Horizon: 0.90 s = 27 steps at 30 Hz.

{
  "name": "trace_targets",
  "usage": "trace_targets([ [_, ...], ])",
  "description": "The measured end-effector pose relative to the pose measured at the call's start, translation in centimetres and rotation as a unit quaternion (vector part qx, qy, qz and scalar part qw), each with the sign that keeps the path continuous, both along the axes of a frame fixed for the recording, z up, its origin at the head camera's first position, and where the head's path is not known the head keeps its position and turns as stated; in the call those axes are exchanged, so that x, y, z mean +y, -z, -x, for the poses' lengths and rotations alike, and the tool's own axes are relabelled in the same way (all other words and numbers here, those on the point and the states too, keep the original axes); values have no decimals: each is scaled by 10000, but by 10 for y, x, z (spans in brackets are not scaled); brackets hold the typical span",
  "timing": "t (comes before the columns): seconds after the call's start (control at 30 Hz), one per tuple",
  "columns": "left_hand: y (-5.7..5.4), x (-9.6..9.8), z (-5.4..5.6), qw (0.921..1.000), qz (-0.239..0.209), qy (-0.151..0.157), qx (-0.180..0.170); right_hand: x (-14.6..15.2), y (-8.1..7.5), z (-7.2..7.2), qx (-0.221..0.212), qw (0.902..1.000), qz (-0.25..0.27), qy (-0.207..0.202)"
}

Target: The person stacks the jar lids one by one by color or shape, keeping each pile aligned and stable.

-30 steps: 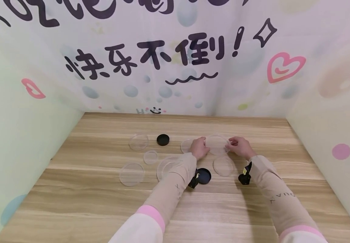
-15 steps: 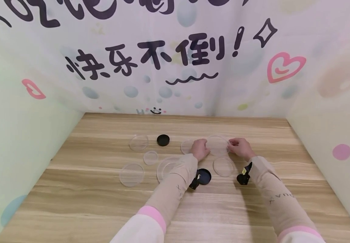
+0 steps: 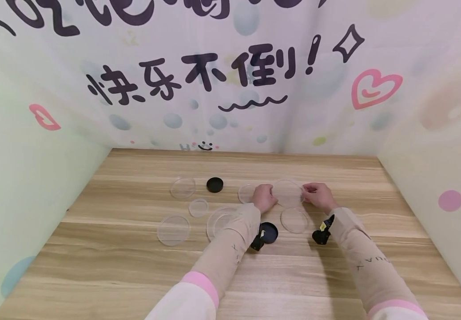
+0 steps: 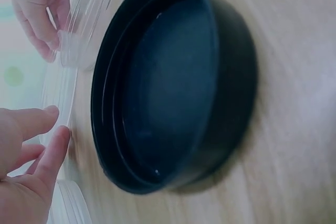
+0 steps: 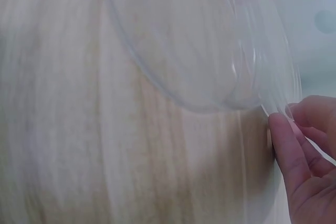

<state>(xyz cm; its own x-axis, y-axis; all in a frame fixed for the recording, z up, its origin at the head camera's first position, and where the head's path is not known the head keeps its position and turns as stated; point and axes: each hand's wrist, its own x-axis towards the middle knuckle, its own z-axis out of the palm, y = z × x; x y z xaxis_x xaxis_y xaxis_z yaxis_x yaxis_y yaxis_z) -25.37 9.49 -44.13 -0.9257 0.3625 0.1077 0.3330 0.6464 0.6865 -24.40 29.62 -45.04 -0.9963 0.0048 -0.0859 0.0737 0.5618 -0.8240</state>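
Note:
A large clear round plastic lid (image 3: 288, 193) lies between both hands near the middle right of the table. My left hand (image 3: 265, 198) pinches its left edge; the left wrist view shows thumb and forefinger at the rim. On the opposite side, my right hand (image 3: 319, 196) pinches the lid's right edge, with thumb and fingertips (image 5: 282, 121) at its thin wall. Just nearer the body lies another clear round lid (image 3: 294, 221). A smaller clear lid (image 3: 246, 193) is partly behind the left hand. Below the left wrist sits a black round lid (image 4: 168, 82), hollow side up.
Farther left are more clear round lids, including a small one (image 3: 198, 207) and a larger one (image 3: 173, 230). A second black lid (image 3: 215, 184) lies toward the back. Nested clear rims (image 3: 217, 222) are partly covered by the left sleeve. Printed walls enclose the wooden table (image 3: 134, 275).
Both hands and the large clear lid have shifted very slightly toward the body. The right hand's fingers have drawn a little to the right at the lid's edge. The other lids stay put.

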Motion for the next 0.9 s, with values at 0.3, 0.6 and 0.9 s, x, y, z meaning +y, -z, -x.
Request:
trace_targets([
  [0.3,70,13,49,9974,-665,128,252,-2,-6,-5,312,9990,288,140],
  [0.6,19,0,21,9875,-1410,38,-706,0,-18,-8,387,9982,423,180],
  [0.9,-15,-19,8,9864,-1496,200,-643,-5,-33,-9,625,9973,385,60],
])
